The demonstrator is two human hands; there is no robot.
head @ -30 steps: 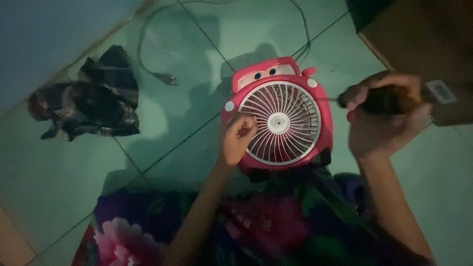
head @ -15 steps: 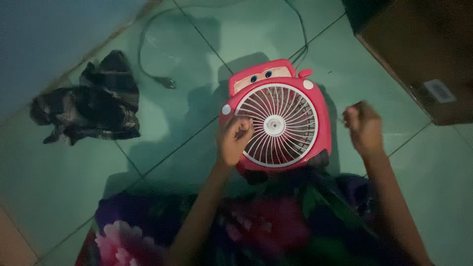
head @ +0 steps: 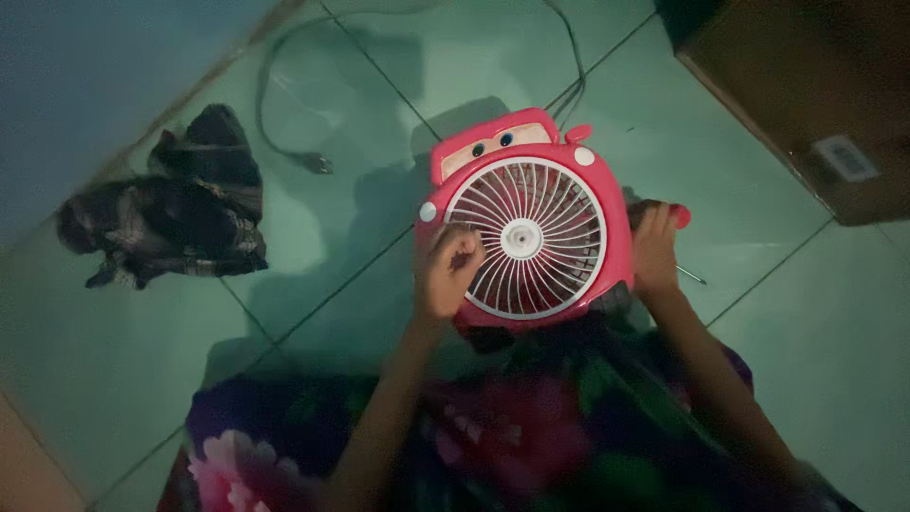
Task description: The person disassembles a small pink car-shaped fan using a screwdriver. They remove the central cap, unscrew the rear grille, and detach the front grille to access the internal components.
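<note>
A red toy-car-shaped fan with a white round grille lies face up on the green tiled floor. My left hand rests on the grille's left side, its fingers curled tight together; I cannot tell if they pinch anything. My right hand lies against the fan's right edge, closed around a screwdriver whose red handle end sticks out above the fingers. The thin metal tip shows below the hand on the tile.
A dark crumpled cloth lies at the left. The fan's cable loops across the floor to a plug. A brown cardboard box fills the top right corner. My floral-clothed lap is under the fan's near edge.
My right hand, raised with a dark tool a second ago, has come down to the fan's right edge. The fan has shifted slightly. The left hand stays on the grille.
</note>
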